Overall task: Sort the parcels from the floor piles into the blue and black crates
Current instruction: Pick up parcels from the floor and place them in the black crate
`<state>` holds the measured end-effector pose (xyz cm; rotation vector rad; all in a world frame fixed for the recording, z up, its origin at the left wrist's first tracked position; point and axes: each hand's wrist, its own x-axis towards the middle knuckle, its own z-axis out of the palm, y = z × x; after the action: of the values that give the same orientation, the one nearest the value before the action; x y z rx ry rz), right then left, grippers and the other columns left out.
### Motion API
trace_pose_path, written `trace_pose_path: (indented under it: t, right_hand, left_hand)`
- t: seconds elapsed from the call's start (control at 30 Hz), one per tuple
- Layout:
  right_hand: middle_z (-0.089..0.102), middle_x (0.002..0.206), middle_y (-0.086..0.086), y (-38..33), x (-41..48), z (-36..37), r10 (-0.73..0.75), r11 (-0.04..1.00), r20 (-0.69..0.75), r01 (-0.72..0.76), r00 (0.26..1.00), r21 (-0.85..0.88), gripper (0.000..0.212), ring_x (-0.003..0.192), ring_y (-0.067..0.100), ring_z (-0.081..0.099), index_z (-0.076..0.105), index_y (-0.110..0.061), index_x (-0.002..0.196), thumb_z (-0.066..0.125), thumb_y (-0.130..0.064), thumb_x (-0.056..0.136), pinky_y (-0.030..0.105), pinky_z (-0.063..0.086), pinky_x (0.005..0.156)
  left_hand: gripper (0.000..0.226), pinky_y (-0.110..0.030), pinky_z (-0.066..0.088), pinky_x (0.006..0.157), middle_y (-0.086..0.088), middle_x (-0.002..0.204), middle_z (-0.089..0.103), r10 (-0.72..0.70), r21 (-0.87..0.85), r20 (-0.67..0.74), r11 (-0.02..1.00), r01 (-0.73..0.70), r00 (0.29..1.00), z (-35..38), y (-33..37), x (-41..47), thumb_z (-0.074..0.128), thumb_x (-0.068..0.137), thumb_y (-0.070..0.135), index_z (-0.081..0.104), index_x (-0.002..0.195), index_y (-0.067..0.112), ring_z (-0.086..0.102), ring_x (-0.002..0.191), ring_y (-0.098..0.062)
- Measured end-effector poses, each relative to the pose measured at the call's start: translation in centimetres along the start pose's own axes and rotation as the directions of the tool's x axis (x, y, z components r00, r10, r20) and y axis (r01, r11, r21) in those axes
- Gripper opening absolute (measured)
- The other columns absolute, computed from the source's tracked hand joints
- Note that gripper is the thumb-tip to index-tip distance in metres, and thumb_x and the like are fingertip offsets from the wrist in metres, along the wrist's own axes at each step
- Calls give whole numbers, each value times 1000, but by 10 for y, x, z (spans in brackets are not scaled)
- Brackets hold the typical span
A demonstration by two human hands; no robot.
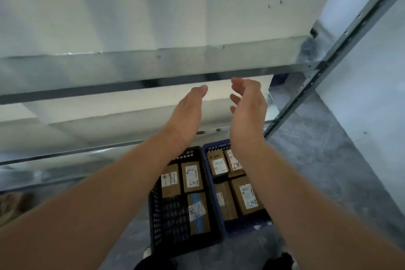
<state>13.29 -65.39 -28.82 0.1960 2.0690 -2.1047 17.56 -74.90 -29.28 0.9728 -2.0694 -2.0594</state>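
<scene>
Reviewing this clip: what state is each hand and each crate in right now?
Left hand: raised, fingers extended, holding nothing.
Right hand: raised, fingers loosely curled, holding nothing.
Black plastic lattice crate: on the grey floor, partly filled with three brown cardboard parcels.
Blue plastic crate: beside it, holding at least four parcels.

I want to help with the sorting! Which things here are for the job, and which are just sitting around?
For the job:
- black crate
- blue crate
- parcels lying in both crates
- left hand and right hand, both raised and holding nothing

Just there:
- metal shelf rack
- grey floor
</scene>
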Motion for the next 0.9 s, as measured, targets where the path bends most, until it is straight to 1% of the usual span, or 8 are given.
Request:
trace_pose_path:
  t: [0.13,0.23,0.33,0.43,0.5,0.63,0.77,0.9]
  right_hand:
    - [69,126,-12,-96,-53,2,-64,997,119,59,991,41,40,120,9,61,70,-29,127,38,-44,108,39,48,111]
    - [64,113,-16,-169,-89,-2,-110,994,267,100,957,51,28,112,10,60,66,-36,114,38,-43,111,35,45,101]
    - [64,114,-1,-234,-124,-17,-201,979,402,196,894,54,36,117,20,58,64,-20,108,37,-42,112,31,45,88]
    - [64,120,1,-288,-157,-35,-286,957,480,268,829,108,32,108,11,58,65,-33,110,36,-45,112,34,45,97]
    - [62,133,-6,-317,-180,-44,-320,945,539,298,779,131,38,123,12,55,63,-34,132,35,-49,112,39,41,111]
    - [59,120,-15,-360,-233,-48,-355,927,641,343,681,150,34,117,14,56,62,-37,118,31,-51,112,42,42,112]
    - [49,135,-16,-368,-293,-37,-345,923,726,356,595,146,48,128,15,48,56,-33,142,26,-55,112,47,38,119]
    - [54,107,-26,-355,-360,-15,-332,927,795,331,507,176,40,112,15,53,60,-37,123,28,-56,110,40,37,99]
  left_hand:
    - [59,-49,27,123,2,153,47,60,-57,-98,996,-66,993,-21,84,-63,34,102,57,48,150,26,42,140,-22]
    - [56,-47,26,124,3,155,45,141,-99,-174,982,-159,975,-27,150,-117,34,105,53,45,153,25,40,142,-21]
    - [56,-48,25,124,4,158,44,252,-116,-266,950,-290,931,-28,206,-174,33,105,54,44,153,28,39,145,-21]
    - [54,-49,28,123,2,152,48,322,-119,-386,912,-393,864,-31,251,-231,33,104,57,49,148,29,43,140,-22]
    - [57,-50,30,122,1,154,46,348,-106,-433,896,-430,831,-37,272,-270,34,102,61,47,149,31,43,139,-24]
    - [56,-53,32,119,1,154,45,349,-89,-540,881,-464,766,-55,299,-342,39,100,61,48,147,31,42,140,-28]
    - [52,-56,35,117,1,148,49,351,-33,-622,881,-471,700,-88,295,-409,38,99,63,52,140,35,45,135,-30]
    - [53,-54,35,117,3,145,50,348,2,-674,883,-469,652,-134,265,-470,40,95,66,55,137,38,45,134,-27]
